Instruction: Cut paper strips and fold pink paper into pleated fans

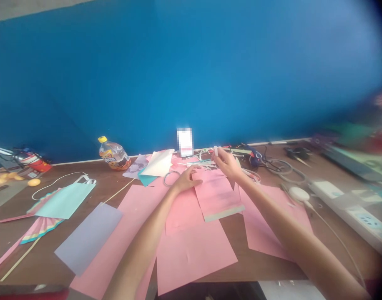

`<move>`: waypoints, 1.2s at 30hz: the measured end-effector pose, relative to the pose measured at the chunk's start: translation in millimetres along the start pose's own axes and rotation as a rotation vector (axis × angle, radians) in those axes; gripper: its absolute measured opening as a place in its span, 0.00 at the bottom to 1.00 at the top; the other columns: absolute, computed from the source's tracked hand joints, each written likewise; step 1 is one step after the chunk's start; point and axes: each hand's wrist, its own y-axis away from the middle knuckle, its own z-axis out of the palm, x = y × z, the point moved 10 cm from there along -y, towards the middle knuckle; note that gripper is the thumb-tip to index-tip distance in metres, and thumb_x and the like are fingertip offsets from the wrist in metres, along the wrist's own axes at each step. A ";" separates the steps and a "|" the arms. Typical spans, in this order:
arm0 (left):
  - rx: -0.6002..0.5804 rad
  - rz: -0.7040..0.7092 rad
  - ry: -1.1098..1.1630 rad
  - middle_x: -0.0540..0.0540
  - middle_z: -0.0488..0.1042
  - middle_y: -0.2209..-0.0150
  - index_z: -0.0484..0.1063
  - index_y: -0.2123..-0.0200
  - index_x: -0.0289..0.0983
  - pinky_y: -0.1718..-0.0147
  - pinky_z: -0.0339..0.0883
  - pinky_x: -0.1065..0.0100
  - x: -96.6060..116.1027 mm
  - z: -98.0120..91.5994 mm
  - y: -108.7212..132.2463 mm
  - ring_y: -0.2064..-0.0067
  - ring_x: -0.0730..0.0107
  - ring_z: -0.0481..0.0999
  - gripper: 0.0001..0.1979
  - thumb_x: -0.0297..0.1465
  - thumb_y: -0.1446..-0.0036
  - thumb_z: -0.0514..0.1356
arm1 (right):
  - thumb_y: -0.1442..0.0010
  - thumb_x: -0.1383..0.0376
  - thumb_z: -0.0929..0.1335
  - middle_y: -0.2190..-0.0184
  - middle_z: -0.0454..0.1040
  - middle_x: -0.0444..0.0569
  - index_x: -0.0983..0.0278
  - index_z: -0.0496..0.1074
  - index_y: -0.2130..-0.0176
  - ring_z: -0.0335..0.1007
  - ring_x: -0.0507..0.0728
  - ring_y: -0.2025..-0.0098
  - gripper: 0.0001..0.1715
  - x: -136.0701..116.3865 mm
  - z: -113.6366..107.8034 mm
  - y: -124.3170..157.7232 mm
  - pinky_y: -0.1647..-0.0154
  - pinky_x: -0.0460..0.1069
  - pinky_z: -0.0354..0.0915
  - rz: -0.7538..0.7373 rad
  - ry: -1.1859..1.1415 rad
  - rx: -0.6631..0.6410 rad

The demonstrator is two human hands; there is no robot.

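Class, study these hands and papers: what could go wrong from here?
The left hand holds the upper pink piece by one corner; a tug might crease it.
A corner of the front middle pink sheet seems to jut past the desk, so an arm could knock it.
A white cable runs beside the right forearm and might snag.

Pink paper [217,193], blue wall [191,75]

At the frame's centre, the left grip [187,182] touches the left edge of a pink paper [217,191] with a pale lower strip; the right grip [227,163] pinches a small white piece [216,150]. Pink sheets [194,256] lie across the brown tabletop [256,266], a yellow-capped bottle [114,155] left of centre, blue wall [191,71] above.
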 end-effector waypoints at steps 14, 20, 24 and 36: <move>0.051 -0.059 0.075 0.52 0.68 0.70 0.62 0.47 0.41 0.64 0.65 0.69 -8.0 -1.4 1.4 0.67 0.72 0.70 0.23 0.36 0.46 0.61 | 0.40 0.55 0.61 0.80 0.46 0.37 0.63 0.67 0.70 0.38 0.47 0.82 0.15 31.2 20.8 -0.8 0.81 0.46 0.38 0.317 -0.701 -0.092; 0.078 -0.035 0.023 0.45 0.73 0.57 0.70 0.53 0.37 0.59 0.65 0.67 -12.6 -4.4 -4.7 0.60 0.68 0.72 0.18 0.38 0.45 0.60 | 0.40 0.56 0.64 0.78 0.60 0.41 0.63 0.69 0.68 0.54 0.49 0.77 0.14 9.9 28.7 1.6 0.76 0.46 0.52 0.184 -0.343 -0.245; 0.049 -0.030 0.018 0.44 0.73 0.54 0.70 0.52 0.37 0.60 0.66 0.68 -18.8 -2.2 -7.3 0.60 0.69 0.72 0.19 0.37 0.47 0.61 | 0.45 0.59 0.67 0.73 0.70 0.45 0.64 0.73 0.65 0.64 0.51 0.72 0.11 6.8 38.0 4.6 0.71 0.47 0.60 0.138 -0.324 -0.306; -0.023 0.017 0.121 0.40 0.75 0.53 0.69 0.47 0.37 0.54 0.67 0.62 -6.5 4.2 -8.3 0.55 0.62 0.75 0.24 0.37 0.46 0.62 | 0.48 0.59 0.70 0.75 0.76 0.48 0.65 0.74 0.68 0.70 0.53 0.74 0.11 15.1 70.3 23.2 0.77 0.45 0.60 0.269 -0.336 -0.370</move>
